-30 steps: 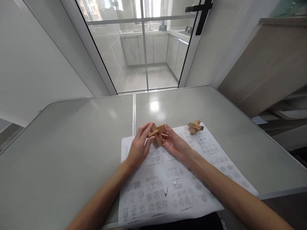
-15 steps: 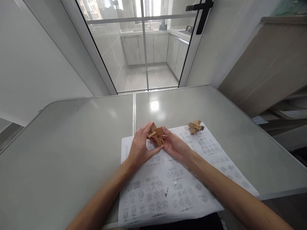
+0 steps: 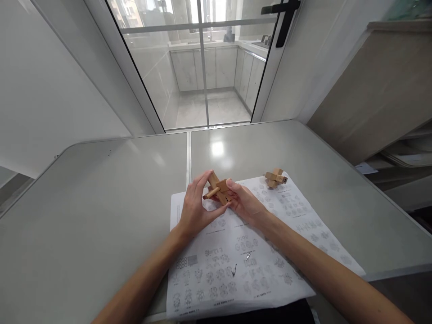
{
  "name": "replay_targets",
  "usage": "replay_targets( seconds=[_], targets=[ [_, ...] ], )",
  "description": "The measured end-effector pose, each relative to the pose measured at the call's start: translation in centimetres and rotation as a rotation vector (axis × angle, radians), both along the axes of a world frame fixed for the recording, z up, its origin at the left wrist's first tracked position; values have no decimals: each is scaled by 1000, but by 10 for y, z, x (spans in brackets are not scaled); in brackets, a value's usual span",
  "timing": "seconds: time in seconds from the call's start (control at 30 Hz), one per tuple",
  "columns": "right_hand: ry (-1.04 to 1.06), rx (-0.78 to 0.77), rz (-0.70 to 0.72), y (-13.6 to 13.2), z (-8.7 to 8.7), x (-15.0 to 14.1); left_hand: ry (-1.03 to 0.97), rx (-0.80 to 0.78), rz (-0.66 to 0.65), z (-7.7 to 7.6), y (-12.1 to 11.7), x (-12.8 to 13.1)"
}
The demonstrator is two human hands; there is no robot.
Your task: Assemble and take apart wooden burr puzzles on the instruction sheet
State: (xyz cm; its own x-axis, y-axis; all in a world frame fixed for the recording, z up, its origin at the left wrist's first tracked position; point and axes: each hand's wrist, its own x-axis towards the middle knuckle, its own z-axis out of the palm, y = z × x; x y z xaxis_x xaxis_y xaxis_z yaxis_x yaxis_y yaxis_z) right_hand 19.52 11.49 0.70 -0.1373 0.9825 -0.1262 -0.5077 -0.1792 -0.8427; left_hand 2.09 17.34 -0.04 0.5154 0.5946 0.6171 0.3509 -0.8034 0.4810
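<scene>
Between my two hands is a wooden interlocking puzzle (image 3: 222, 191), tan, with a dark mark on one block and a thin rod jutting toward the left. My left hand (image 3: 195, 204) grips it from the left, fingertips at its top end and thumb at its lower end. From the right, my right hand (image 3: 245, 200) is closed on it, thumb on the upper block; its other fingers are partly hidden beneath. Both hands are above a printed paper sheet (image 3: 232, 238) covered with small puzzle diagrams.
A second wooden puzzle (image 3: 276, 178) rests on the sheet's upper right corner. The grey table (image 3: 101, 216) has a seam down its middle. Beyond its far edge stands a glass door (image 3: 202, 67) with a black handle (image 3: 285, 20). A shelf unit (image 3: 381, 90) is at the right.
The puzzle in my hands has tilted and shifted slightly left, and its rod sticks out further to the left. My hands have moved slightly with it.
</scene>
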Motion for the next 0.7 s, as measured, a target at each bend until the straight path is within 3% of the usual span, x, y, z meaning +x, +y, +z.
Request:
replay_targets(
  seconds=[0.27,0.7],
  targets=[
    [-56,-11,-27,-1,4,2,-4,-28,-12,-1,2,-1],
    [-448,161,-315,-2,0,5,22,-87,-9,-4,3,0]
  ],
)
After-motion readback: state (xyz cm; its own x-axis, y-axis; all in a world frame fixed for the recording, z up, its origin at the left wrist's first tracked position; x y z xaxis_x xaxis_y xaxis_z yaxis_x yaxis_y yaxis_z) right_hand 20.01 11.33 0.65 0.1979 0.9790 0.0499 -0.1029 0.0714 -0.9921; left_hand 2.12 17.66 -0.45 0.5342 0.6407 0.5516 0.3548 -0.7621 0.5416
